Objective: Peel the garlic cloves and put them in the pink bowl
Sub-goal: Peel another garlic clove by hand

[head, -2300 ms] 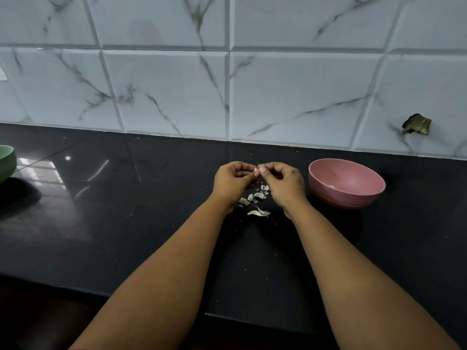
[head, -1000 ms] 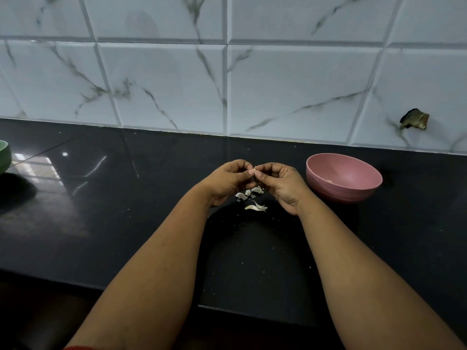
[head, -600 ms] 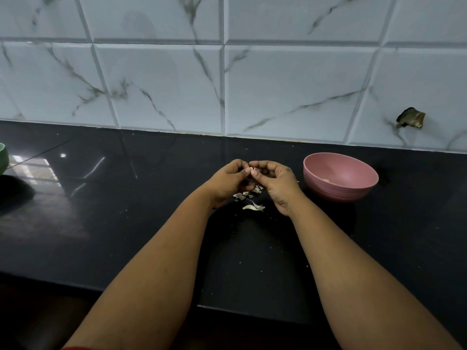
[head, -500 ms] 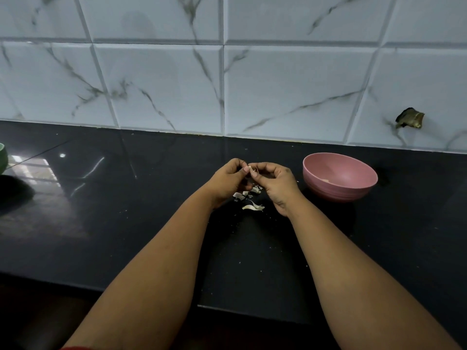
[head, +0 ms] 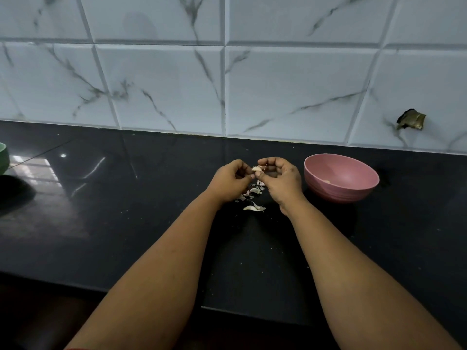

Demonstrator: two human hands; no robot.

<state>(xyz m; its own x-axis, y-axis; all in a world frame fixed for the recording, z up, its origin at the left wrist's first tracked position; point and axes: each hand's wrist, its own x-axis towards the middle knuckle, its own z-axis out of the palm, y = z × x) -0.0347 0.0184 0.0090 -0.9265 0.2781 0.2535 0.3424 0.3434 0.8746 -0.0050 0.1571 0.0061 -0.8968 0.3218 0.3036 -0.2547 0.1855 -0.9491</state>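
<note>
A small pale garlic clove [head: 257, 169] sits between my two hands above the black counter. My left hand [head: 230, 181] pinches it from the left with curled fingers, and my right hand [head: 281, 179] pinches it from the right, thumb against the clove. A thin strip of skin sticks up beside the right fingers. Under the hands lies a small heap of white garlic peels [head: 253, 198]. The pink bowl [head: 340, 178] stands just right of my right hand, with a small pale piece inside it.
The black counter [head: 126, 198] runs to a white marbled tile wall [head: 227, 84]. A green bowl [head: 3, 157] shows at the far left edge. A dark broken spot [head: 410, 119] marks the wall at the right. The counter's front edge lies near my forearms.
Both hands stay together over the peels, working the clove. The clove now shows more plainly between the fingertips, with a strip of skin lifted. The bowl has not moved.
</note>
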